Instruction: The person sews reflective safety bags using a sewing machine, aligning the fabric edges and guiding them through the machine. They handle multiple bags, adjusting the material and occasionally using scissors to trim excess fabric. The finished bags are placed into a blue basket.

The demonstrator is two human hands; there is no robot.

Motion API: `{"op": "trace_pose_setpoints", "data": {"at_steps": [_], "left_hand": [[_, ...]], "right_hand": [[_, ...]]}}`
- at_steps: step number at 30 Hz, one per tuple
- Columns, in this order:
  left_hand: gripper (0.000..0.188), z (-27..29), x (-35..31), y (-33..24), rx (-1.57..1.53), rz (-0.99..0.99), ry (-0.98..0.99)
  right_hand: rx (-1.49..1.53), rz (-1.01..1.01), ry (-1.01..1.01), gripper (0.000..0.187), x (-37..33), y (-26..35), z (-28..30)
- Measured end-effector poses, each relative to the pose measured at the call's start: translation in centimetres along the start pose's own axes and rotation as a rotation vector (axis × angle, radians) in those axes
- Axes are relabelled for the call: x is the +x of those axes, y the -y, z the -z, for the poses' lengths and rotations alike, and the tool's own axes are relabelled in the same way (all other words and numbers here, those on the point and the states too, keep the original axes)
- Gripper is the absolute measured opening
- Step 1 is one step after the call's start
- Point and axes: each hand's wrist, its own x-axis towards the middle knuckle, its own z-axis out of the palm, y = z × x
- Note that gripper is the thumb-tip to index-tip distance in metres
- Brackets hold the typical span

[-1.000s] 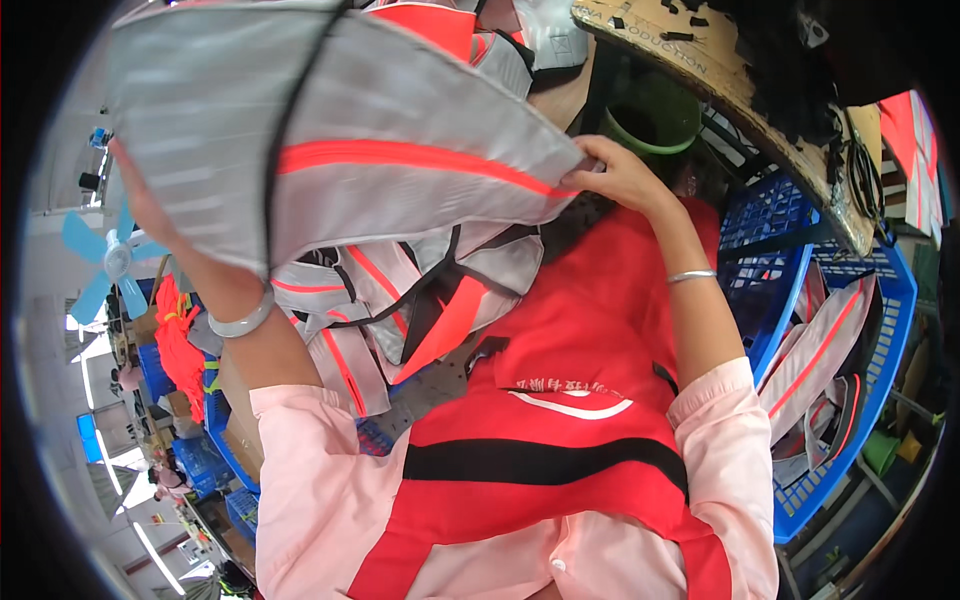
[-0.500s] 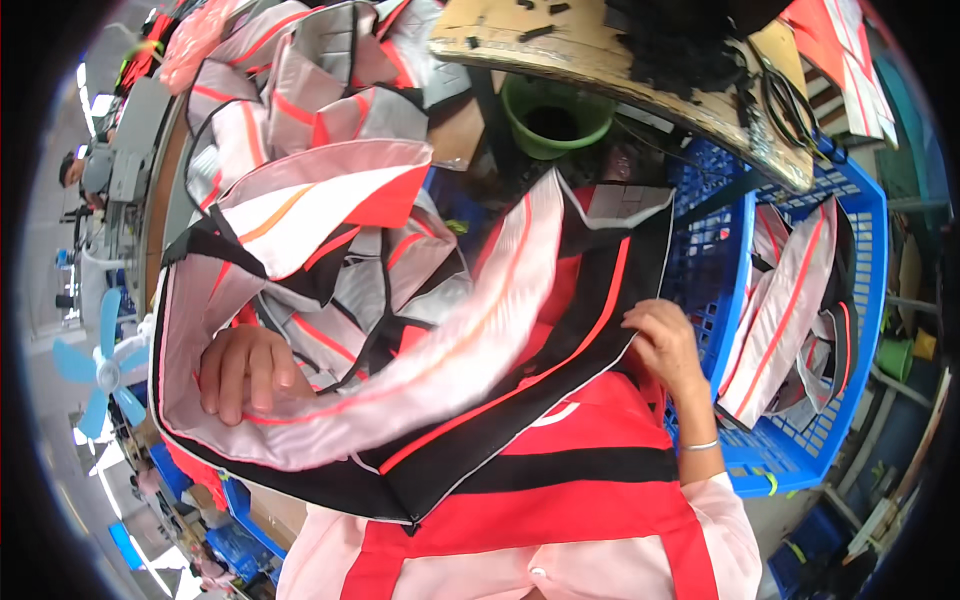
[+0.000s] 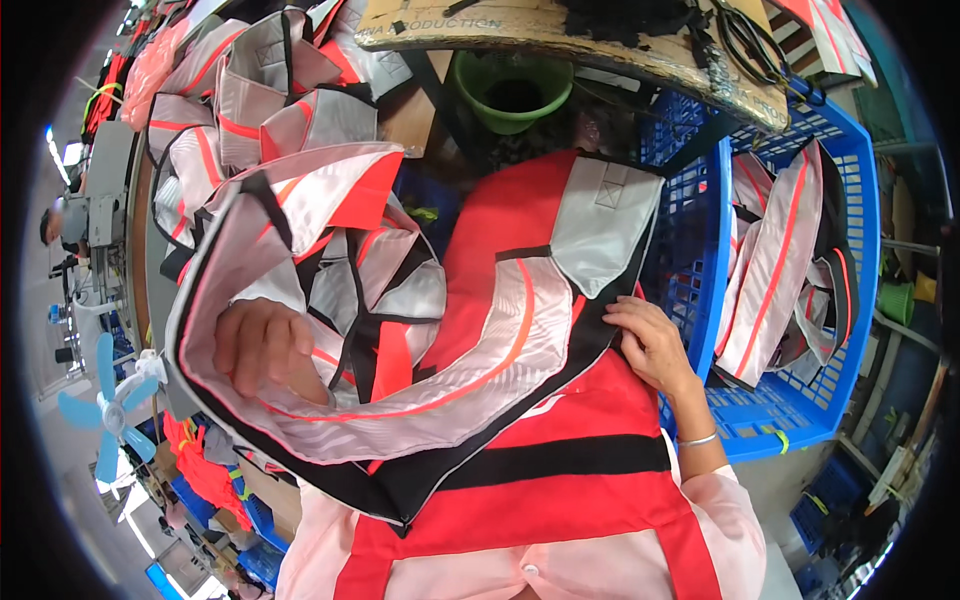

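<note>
A large sewn fabric piece (image 3: pixel 455 425) with a silvery-pink lining, black border and neon-red piping bends in a loop in front of me. Its grey end panel (image 3: pixel 605 215) lies on red fabric (image 3: pixel 510 215). Inside the loop, my left hand (image 3: pixel 265 345) rests against the lining, its fingers bent and slightly apart; the thumb is hidden. On the right, my right hand (image 3: pixel 650 345) pinches the black border near the grey panel, with a bangle at the wrist. The near corner of the piece hangs over my red apron (image 3: pixel 560 510).
Similar sewn pieces (image 3: pixel 235 120) are heaped at the far left. A blue crate (image 3: pixel 780 425) with more pieces stands at right. Beyond are a green bucket (image 3: pixel 510 95) and a worn board (image 3: pixel 560 35) with scissors (image 3: pixel 750 45) on it. A blue-bladed fan (image 3: pixel 110 405) is at left.
The lining strip on the right side has flopped down and outward, exposing the grey panel and red fabric. Both hands keep about their places on the piece. The view has shifted slightly.
</note>
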Motion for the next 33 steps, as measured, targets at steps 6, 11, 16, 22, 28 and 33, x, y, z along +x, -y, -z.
{"op": "trace_pose_setpoints", "data": {"at_steps": [6, 11, 16, 22, 28, 33], "left_hand": [[0.033, -2.1, 1.2, 5.0, 0.374, 0.307, -0.770], [0.027, 0.5, 5.1, 8.7, 0.836, 0.727, -0.562], [0.030, -0.8, 7.9, 12.5, 1.138, 0.661, -0.146], [0.040, -1.2, 7.8, 15.5, 1.260, 0.523, 0.109], [0.044, -1.3, 3.7, 17.1, 0.803, 0.711, -0.298], [0.048, -5.5, 5.6, 10.0, 1.434, 1.654, 0.066]], "right_hand": [[0.100, -0.190, -0.240, 0.022, 1.2, -0.1, 1.3], [0.553, -0.172, -0.245, 0.046, 5.9, 0.9, 2.5], [1.140, -0.339, 0.087, 0.058, 11.4, 1.5, 3.8], [0.905, -0.297, 0.291, 0.050, 15.1, 5.3, 3.6], [1.023, -0.237, 0.271, 0.030, 14.3, 7.7, 1.5], [0.982, -0.110, 0.079, 0.023, 12.9, 9.2, 1.7]]}}
